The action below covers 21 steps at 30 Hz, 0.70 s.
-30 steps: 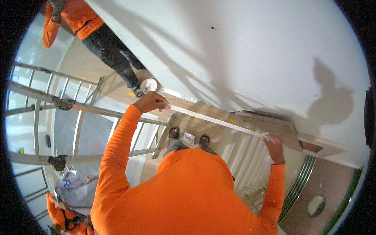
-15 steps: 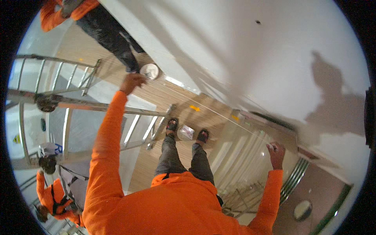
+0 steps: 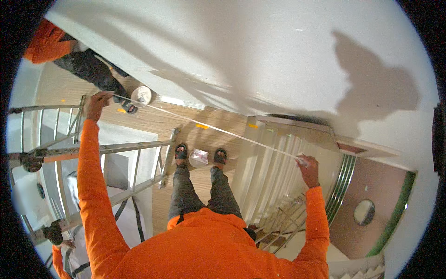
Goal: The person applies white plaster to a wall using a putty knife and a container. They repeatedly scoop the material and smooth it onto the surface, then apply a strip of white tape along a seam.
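A thin white strip of tape (image 3: 209, 127) stretches taut and slanting in front of me. My left hand (image 3: 98, 103), out at the left with the arm straight, pinches its far-left end. My right hand (image 3: 309, 170) is closed at the other end, with a small white piece, perhaps the roll, showing at the fingertips. Below the left end of the strip stands a round white tub (image 3: 145, 94) on the floor. Between my sandalled feet lies a clear plastic packet (image 3: 200, 157) with something pale and reddish inside.
A white wall (image 3: 278, 51) with shadows rises ahead. Metal ladders (image 3: 134, 145) stand at the left. Two other people in orange are at the left, one (image 3: 88, 67) near the tub. Yellow tape marks (image 3: 201, 126) dot the wood floor. Stairs (image 3: 265, 162) run down at the right.
My hands have spread farther apart, and the strip between them looks longer and clearer. My view has shifted, so the ladders, tub and other people sit farther left.
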Available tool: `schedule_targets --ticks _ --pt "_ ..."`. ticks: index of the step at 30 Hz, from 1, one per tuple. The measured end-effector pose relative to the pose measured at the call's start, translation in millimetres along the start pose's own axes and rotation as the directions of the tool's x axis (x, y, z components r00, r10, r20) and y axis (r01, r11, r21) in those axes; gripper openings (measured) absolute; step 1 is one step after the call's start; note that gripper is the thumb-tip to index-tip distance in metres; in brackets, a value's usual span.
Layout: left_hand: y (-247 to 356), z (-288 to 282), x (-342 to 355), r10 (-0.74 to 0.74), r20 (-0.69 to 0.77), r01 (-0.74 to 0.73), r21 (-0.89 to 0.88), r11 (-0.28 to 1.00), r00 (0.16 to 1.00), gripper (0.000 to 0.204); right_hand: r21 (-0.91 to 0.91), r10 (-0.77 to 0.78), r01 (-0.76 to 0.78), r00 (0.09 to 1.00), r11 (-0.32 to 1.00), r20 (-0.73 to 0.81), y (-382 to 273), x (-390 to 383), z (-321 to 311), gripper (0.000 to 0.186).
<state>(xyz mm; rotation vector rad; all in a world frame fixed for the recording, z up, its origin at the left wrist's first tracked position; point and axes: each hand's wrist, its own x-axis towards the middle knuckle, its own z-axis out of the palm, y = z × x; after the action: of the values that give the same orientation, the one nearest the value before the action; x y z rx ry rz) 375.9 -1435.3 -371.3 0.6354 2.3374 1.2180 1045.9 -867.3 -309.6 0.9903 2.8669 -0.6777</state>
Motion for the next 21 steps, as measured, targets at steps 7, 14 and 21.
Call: schedule_targets --ticks 7,14,21 --pt "17.6 88.0 45.9 0.189 -0.222 -0.079 0.427 0.901 0.957 0.027 0.356 0.213 -0.11 0.94 0.928 -0.265 57.9 25.8 47.9 0.028" --pt "8.1 139.4 76.1 -0.161 -0.51 0.073 -0.187 0.98 0.845 0.013 0.102 0.262 -0.243 0.924 0.965 -0.28 94.2 98.9 90.9 0.035" --pt "-41.4 133.3 97.5 -0.153 -0.676 -0.099 -0.318 0.943 0.72 0.015 0.131 0.1 -0.069 0.963 0.989 -0.251 20.8 123.7 100.2 0.038"
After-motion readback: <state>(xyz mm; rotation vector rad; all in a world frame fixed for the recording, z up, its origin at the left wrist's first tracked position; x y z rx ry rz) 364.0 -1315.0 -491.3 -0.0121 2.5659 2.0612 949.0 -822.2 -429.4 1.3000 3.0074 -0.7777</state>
